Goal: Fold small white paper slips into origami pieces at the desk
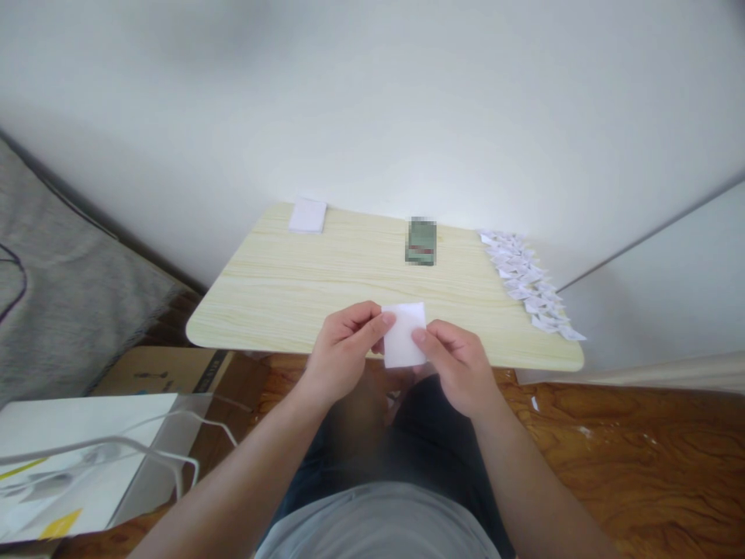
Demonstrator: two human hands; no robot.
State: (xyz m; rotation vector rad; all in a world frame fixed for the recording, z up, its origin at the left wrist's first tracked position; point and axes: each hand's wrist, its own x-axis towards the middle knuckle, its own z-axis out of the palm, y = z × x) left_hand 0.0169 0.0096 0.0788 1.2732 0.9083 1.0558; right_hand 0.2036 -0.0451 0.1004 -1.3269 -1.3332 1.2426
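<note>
Paper point(403, 343): plain white, squarish, flat, between 2 hands point(344, 341) point(459, 361).

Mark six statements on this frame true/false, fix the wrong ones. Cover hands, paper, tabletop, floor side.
1. The left hand and right hand grip the same white paper square. True.
2. Folded white pieces run along the right end of the table. True.
3. The white paper square lies flat on the table, untouched. False: both hands hold it.
4. A white paper stack lies near the table's far left corner. True.
5. The pixelated green item lies left of that stack. False: it lies to the right, between the stack and the folded white pieces.
6. The white box is at the lower right of the view. False: lower left.
</note>
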